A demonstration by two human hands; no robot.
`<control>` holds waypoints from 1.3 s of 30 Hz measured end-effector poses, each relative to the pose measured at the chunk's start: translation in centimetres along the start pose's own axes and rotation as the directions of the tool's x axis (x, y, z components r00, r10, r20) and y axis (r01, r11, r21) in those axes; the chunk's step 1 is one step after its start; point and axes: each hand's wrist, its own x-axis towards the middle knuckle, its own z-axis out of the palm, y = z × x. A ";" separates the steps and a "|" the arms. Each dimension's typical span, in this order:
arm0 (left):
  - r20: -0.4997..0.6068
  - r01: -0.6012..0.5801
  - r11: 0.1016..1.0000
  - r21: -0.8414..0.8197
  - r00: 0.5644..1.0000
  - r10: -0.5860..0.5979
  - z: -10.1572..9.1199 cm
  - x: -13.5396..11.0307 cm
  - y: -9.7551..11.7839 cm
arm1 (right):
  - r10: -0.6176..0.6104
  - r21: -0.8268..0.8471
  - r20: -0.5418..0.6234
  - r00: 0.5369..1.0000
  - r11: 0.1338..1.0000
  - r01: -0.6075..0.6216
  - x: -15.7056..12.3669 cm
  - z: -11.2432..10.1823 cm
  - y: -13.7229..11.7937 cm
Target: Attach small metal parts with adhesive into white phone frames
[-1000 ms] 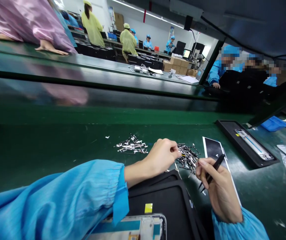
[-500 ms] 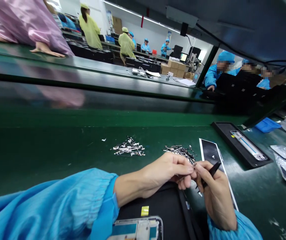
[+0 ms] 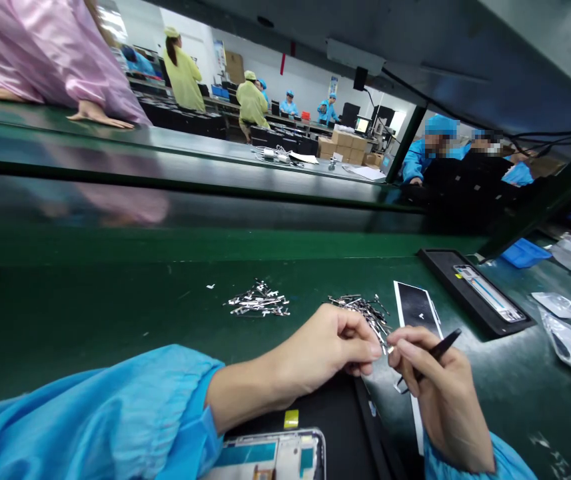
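Note:
My left hand (image 3: 322, 350) is closed in a pinch above a black tray (image 3: 335, 413); a thin strip-like part seems to show at its fingertips, too small to name. My right hand (image 3: 445, 387) is closed around black tweezers (image 3: 446, 343), which lie slanted across the palm. A tiny pale piece (image 3: 390, 349) shows at its thumb and forefinger. The two hands are slightly apart. Just behind them lies a pile of thin metallic and black strips (image 3: 365, 309). In the tray, below my left wrist, is a phone frame (image 3: 292, 453), partly cut off by the picture edge.
Another pile of small strips (image 3: 259, 301) lies to the left. A white-edged black sheet (image 3: 415, 303) and a second black tray (image 3: 488, 323) holding a phone frame are at right, near plastic bags (image 3: 560, 305) and a blue bin (image 3: 525, 253). A ledge (image 3: 205, 153) runs behind; people work beyond.
My hands have drawn apart from touching fingertips; the right hand has moved a little right and down. The tweezers remain in it. The view has shifted slightly.

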 end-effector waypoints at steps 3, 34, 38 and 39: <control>-0.012 -0.028 0.995 0.092 0.999 0.029 0.2 -1.0 0.3 | -0.036 -0.076 0.038 0.999 0.996 0.039 -0.6 0.4 0.0; -0.059 0.021 0.998 -0.055 0.998 -0.024 3.8 -2.2 0.9 | -0.115 -0.387 0.127 0.985 0.909 0.156 -4.6 -2.1 -3.5; 0.014 0.058 0.996 -0.069 0.998 -0.057 5.5 -0.9 0.5 | -0.102 -0.441 0.130 0.986 0.885 0.150 -5.3 -4.4 -4.3; 0.038 0.094 0.994 -0.052 0.995 -0.092 5.9 -0.6 0.3 | -0.085 -0.448 0.142 0.986 0.883 0.141 -5.4 -4.8 -4.4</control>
